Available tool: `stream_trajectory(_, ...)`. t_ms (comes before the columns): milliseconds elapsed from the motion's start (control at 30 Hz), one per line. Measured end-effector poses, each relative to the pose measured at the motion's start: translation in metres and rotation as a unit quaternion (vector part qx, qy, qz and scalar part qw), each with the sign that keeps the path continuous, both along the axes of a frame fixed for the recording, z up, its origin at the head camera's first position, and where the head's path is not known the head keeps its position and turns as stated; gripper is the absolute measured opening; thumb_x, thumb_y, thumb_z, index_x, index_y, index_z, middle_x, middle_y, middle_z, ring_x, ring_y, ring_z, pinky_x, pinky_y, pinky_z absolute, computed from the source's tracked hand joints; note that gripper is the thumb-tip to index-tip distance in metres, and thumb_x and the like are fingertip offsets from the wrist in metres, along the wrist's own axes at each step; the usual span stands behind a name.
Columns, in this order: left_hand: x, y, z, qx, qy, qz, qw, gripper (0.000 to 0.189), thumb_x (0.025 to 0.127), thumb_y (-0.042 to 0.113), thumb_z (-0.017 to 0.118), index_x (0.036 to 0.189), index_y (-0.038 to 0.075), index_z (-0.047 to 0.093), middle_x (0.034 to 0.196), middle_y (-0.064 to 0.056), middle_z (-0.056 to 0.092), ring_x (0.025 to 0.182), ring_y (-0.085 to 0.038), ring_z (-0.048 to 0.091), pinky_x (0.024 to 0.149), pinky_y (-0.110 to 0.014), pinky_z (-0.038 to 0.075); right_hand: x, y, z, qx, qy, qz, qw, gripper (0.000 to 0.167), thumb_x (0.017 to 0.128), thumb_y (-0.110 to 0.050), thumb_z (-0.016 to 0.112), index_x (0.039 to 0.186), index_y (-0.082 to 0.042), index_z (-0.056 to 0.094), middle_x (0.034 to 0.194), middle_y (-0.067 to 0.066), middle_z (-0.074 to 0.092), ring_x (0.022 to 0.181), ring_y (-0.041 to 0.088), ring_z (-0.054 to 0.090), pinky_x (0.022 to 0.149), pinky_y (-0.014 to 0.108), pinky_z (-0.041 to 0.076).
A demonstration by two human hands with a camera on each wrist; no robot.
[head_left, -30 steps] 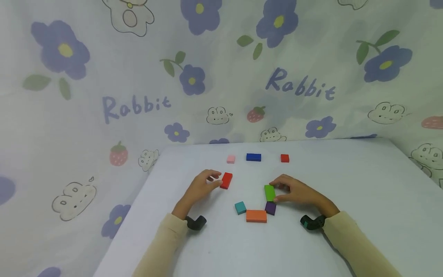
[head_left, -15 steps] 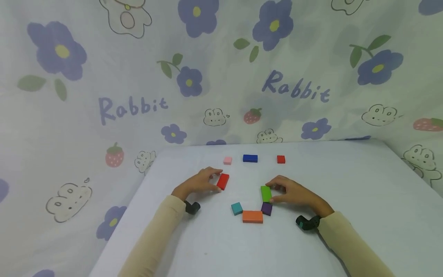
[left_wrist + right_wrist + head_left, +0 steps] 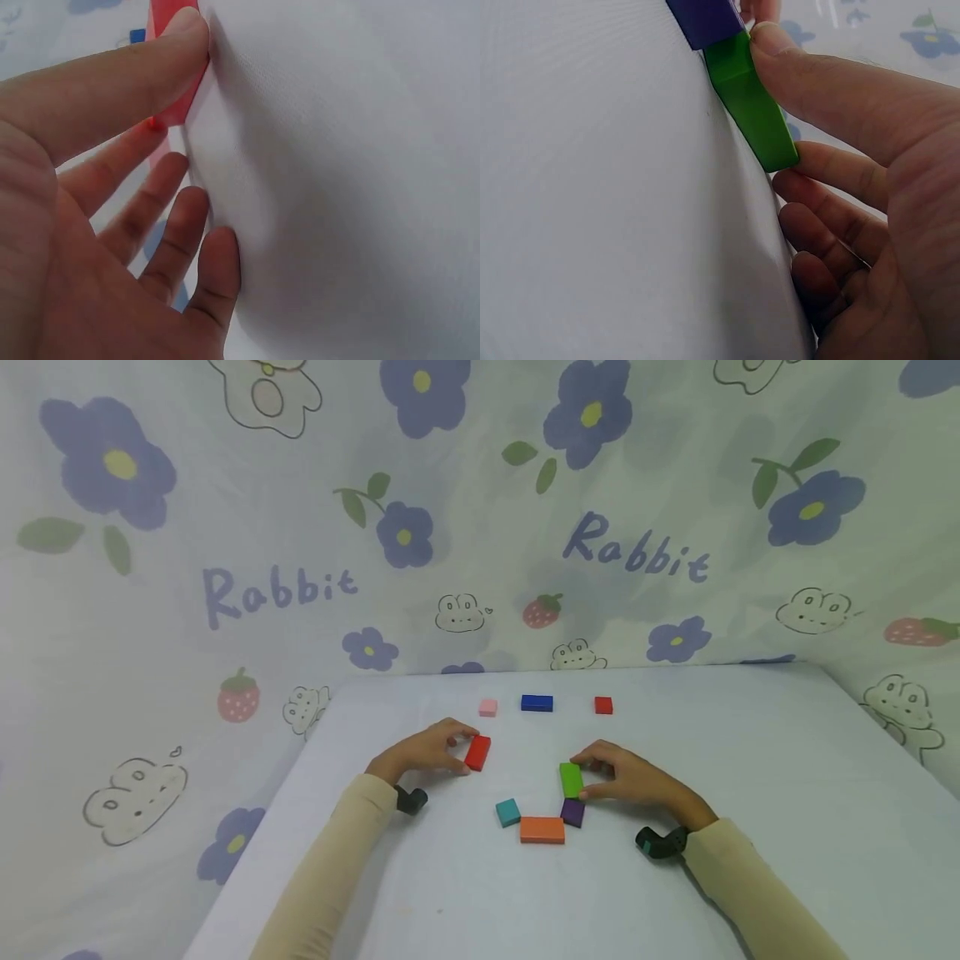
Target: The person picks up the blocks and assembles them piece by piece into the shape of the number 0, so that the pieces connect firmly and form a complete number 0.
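From my remote place I see first the largest thing, a flowered cloth (image 3: 480, 543) hanging behind the white table (image 3: 712, 718). Over the table reach two arms in pale sleeves (image 3: 326, 860). The left hand (image 3: 427, 749) has a narrow grip: thumb and a finger pinch the long red block (image 3: 477, 753), thumb at its near end, finger at its far end. I cannot tell if this block is lifted a little. The right hand (image 3: 633, 777) pinches the long green block (image 3: 572, 781) in similar manner, with thumb at the near corner. Of the other long blocks, the orange block (image 3: 542, 831) lies nearest to the person, and the blue block (image 3: 537, 703) lies far back. Smallest are the teal block (image 3: 507, 812) and the purple block (image 3: 573, 812), by the two far corners of the orange one, then the pink block (image 3: 488, 708) and the small red block (image 3: 603, 706), on either side of the blue one. The green block's near end seems to touch the purple one. I judge both held blocks light, stiff and not fragile, but their smooth faces may slip. I would hold them softly at the two short ends; for the green one, the purple neighbour leaves little room, so the thumb should take the free corner.
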State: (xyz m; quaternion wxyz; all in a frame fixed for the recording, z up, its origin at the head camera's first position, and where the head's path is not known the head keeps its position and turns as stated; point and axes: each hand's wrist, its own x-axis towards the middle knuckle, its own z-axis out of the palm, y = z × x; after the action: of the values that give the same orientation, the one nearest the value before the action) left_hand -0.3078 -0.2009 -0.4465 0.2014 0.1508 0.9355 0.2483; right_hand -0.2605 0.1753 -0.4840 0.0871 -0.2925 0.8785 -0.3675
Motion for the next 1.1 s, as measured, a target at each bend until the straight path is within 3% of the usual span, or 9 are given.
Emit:
stream_trajectory(300, 0.003, -0.005, -0.002, 0.053, 0.027, 0.003, 0.9982, 0.067, 0.080, 0.033, 0.083, 0.137, 0.016, 0.053, 0.132, -0.005, 0.058, 0.124, -0.025, 0.053, 0.109, -0.048, 0.045, -0.001, 0.000, 0.000, 0.013, -0.007, -0.012, 0.9998, 0.055, 0.082, -0.041, 0.081, 0.129, -0.019, 0.063, 0.122, -0.003, 0.061, 0.104, 0.015, 0.053, 0.090, 0.028, 0.051)
stream_trajectory(667, 0.020, 0.012, -0.002, 0.068, 0.031, -0.009, 0.9971, 0.067, 0.078, 0.042, 0.083, 0.135, 0.018, 0.057, 0.123, 0.001, 0.061, 0.115, -0.018, 0.055, 0.102, -0.043, 0.050, -0.001, -0.002, 0.000, 0.011, -0.013, -0.019, 0.9997, 0.057, 0.081, -0.041, 0.082, 0.130, -0.019, 0.063, 0.122, -0.002, 0.061, 0.105, 0.015, 0.053, 0.090, 0.028, 0.051)
stream_trajectory(900, 0.035, 0.025, 0.005, 0.083, 0.043, -0.039, 0.9949, 0.065, 0.081, 0.041, 0.082, 0.135, 0.018, 0.055, 0.126, 0.001, 0.061, 0.117, -0.019, 0.055, 0.102, -0.043, 0.050, -0.001, -0.001, 0.001, 0.008, -0.008, -0.014, 0.9998, 0.056, 0.081, -0.039, 0.082, 0.129, -0.018, 0.063, 0.122, -0.002, 0.061, 0.105, 0.016, 0.053, 0.090, 0.028, 0.051)
stream_trajectory(1100, 0.041, 0.029, 0.002, 0.092, 0.046, -0.039, 0.9940, 0.065, 0.081, 0.038, 0.082, 0.136, 0.016, 0.055, 0.129, 0.001, 0.060, 0.119, -0.019, 0.055, 0.105, -0.043, 0.048, -0.001, -0.001, 0.003, 0.008, -0.009, -0.009, 0.9999, 0.056, 0.081, -0.038, 0.082, 0.129, -0.017, 0.063, 0.123, -0.001, 0.061, 0.105, 0.016, 0.052, 0.090, 0.028, 0.051)
